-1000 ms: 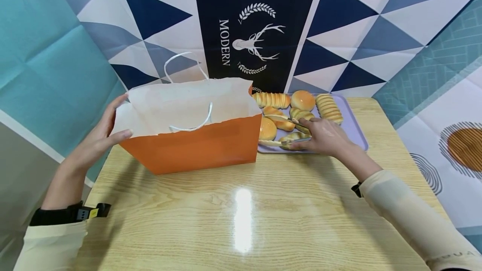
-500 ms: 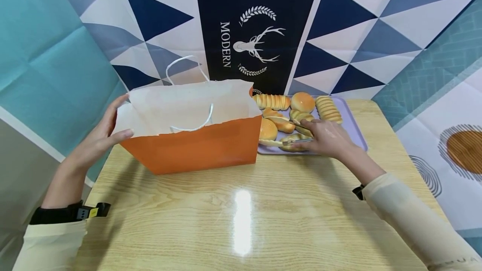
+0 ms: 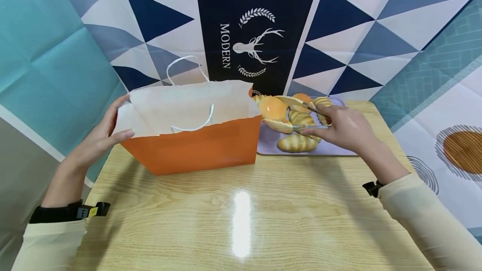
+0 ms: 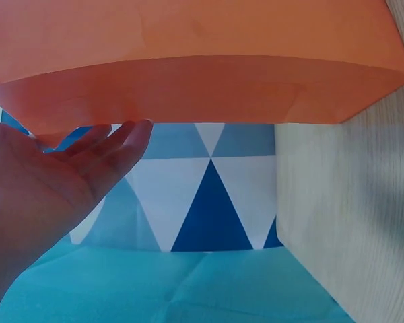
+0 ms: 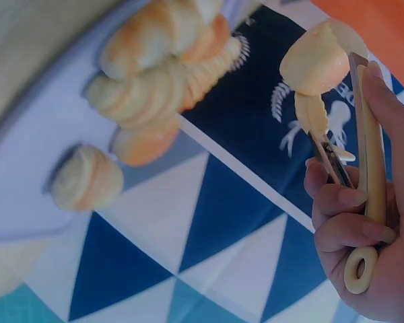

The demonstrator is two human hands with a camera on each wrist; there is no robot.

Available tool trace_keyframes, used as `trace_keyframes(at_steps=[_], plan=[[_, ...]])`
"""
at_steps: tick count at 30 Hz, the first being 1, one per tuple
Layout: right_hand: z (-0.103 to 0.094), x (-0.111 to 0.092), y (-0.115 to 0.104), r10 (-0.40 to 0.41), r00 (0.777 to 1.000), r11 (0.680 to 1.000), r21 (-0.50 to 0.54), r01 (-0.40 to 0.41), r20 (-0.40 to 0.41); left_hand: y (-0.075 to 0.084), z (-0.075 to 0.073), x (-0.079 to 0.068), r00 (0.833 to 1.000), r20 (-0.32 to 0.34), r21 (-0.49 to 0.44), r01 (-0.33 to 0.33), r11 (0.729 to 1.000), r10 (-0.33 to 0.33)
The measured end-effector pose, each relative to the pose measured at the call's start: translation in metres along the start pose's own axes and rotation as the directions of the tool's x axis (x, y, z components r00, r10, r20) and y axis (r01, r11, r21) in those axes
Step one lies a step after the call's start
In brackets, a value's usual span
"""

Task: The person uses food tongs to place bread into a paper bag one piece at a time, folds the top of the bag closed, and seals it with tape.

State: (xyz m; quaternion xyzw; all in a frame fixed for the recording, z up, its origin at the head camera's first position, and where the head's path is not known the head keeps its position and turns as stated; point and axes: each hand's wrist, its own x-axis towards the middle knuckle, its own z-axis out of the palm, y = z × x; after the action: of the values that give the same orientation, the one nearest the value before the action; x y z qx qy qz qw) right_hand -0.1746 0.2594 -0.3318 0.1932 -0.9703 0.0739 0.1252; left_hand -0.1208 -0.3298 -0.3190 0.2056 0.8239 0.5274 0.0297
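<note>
My left hand (image 3: 96,135) holds the left end of an orange paper bag (image 3: 203,147) at its rim, the thumb over the front corner and the fingers along the far side. The bag stands open-topped with white string handles. My right hand (image 3: 344,129) grips bread tongs (image 5: 372,148) by their cream handles. Between the tong tips a round golden bun (image 3: 273,108) is held above the tray, close to the bag's right edge. Below lies a lilac tray (image 3: 269,147) with several bread rolls, among them a ridged oval roll (image 3: 297,142) near its front edge.
The wooden table (image 3: 188,216) extends in front of the bag and tray. A patterned wall covering (image 3: 256,24) stands behind them. The bag hides the tray's left end.
The tongs have closed on the round bun and lifted it off the tray. My right hand has moved up and right. My left hand and the bag have stayed put.
</note>
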Motion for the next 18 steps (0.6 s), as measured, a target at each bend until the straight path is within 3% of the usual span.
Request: trace_keyframes(at_steps=[18], plan=[[-0.071,0.012,-0.012,-0.118,0.979,0.992,-0.073,0.107,-0.163,0.001,-0.001,-0.002,1.0,0.013,-0.006,0.004,1.0,-0.004]])
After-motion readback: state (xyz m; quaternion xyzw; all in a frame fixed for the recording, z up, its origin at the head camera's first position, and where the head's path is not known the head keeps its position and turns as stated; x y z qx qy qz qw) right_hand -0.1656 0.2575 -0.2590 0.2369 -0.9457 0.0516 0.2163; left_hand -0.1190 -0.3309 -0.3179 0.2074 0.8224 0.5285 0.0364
